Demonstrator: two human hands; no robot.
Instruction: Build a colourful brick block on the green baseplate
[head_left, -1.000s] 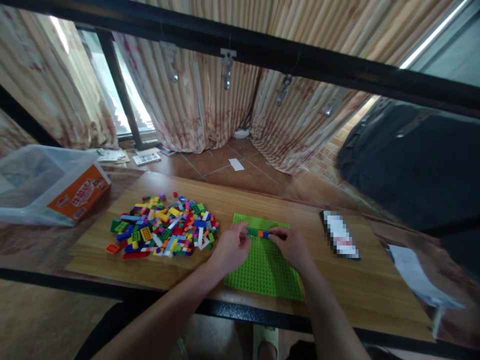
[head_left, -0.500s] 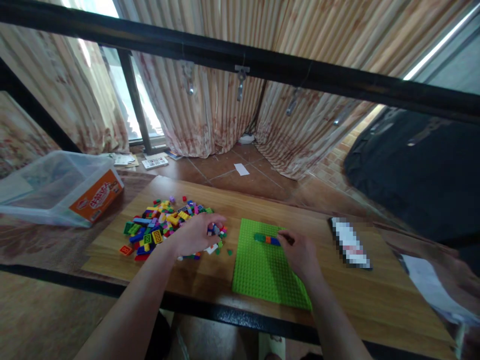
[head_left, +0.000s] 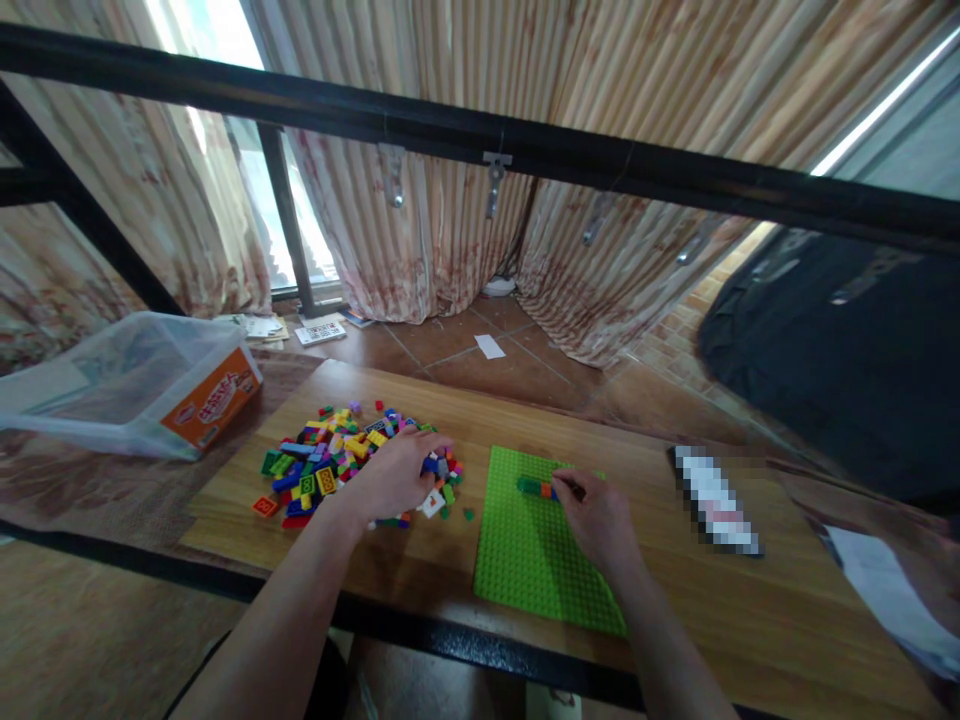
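A bright green studded baseplate [head_left: 517,570] lies on the wooden board in front of me. Near its far side sits a short row of toy building bricks: a dark green brick [head_left: 529,485], an orange brick [head_left: 547,489] and a blue brick at the right end, mostly covered by fingers. My right hand [head_left: 596,510] pinches at that blue end, thumb and fingertips together. To the left, my left hand [head_left: 401,468] reaches over the right side of a loose pile of coloured bricks [head_left: 322,465]. Its fingers are apart, touching or just above the pieces.
A clear plastic box [head_left: 127,390] with an orange label stands left of the board. A pixelated flat object [head_left: 716,500] lies on the right, with white paper [head_left: 885,590] beyond it. A black bar [head_left: 450,125] with hanging metal clips crosses above the board.
My right fingertips have shifted left along the brick row and now cover most of the blue brick. My left fingers have lowered over the pile. The view has shifted slightly.
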